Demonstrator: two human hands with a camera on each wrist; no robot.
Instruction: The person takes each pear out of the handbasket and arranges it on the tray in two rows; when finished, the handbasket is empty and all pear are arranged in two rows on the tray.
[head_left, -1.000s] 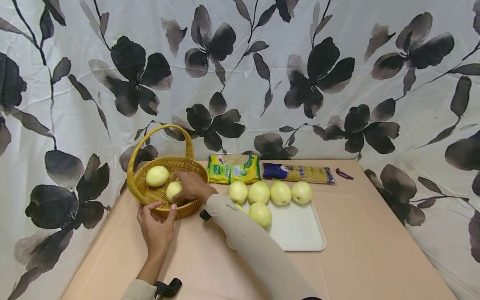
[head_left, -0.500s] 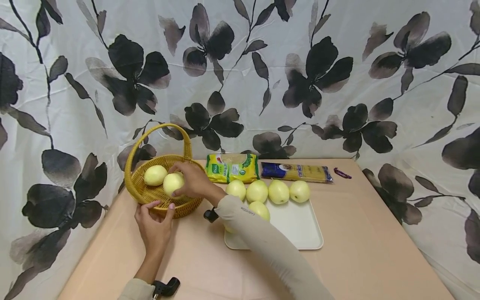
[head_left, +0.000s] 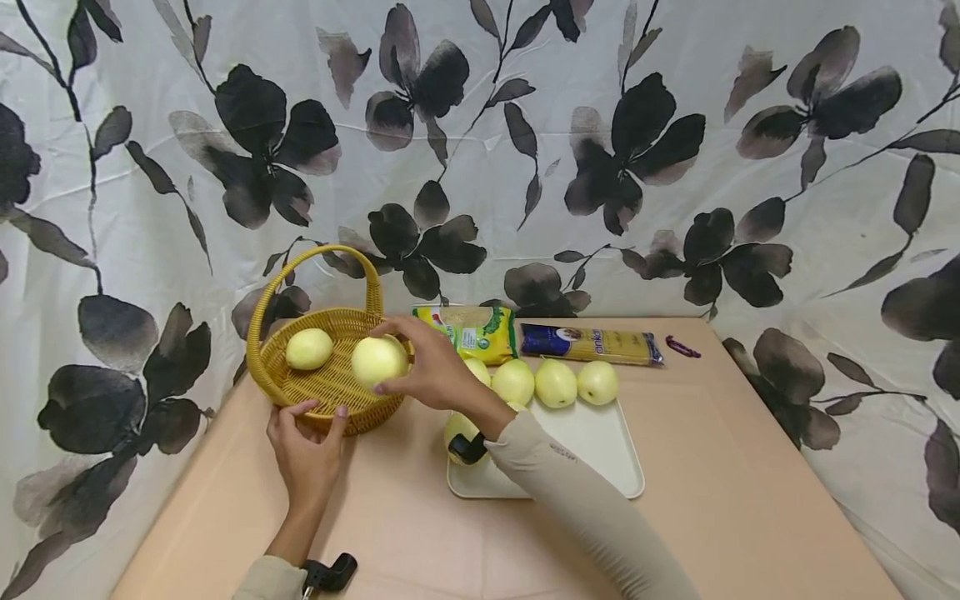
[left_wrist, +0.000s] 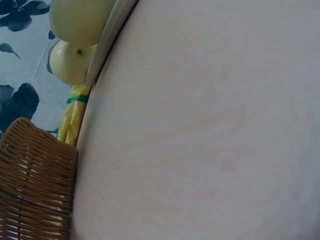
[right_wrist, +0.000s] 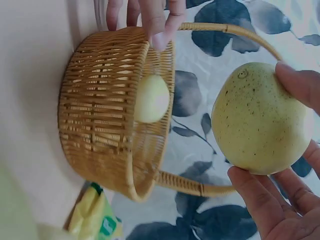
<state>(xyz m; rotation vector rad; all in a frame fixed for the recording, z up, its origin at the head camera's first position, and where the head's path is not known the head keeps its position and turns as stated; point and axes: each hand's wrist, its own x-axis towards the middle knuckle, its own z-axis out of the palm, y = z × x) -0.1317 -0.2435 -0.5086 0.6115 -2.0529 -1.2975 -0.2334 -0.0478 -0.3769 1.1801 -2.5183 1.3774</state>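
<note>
My right hand holds a pale yellow-green pear between thumb and fingers, raised over the right side of the wicker basket. Brown specks show on its skin in the right wrist view, where the held pear is apart from the basket. Another pear lies inside the basket at the left. My left hand grips the basket's near rim, with the thumb and some fingers over the edge. Only the basket's side shows in the left wrist view; the left hand is out of that frame.
Several pears sit on a white tray right of the basket. Behind them lie a yellow-green packet, a blue-and-yellow pasta packet and a small purple item. A floral cloth hangs behind the table.
My right hand has lifted the pear from inside the basket and moved it rightward, up over the rim. The left hand keeps its grip on the basket; the other pear stays inside.
</note>
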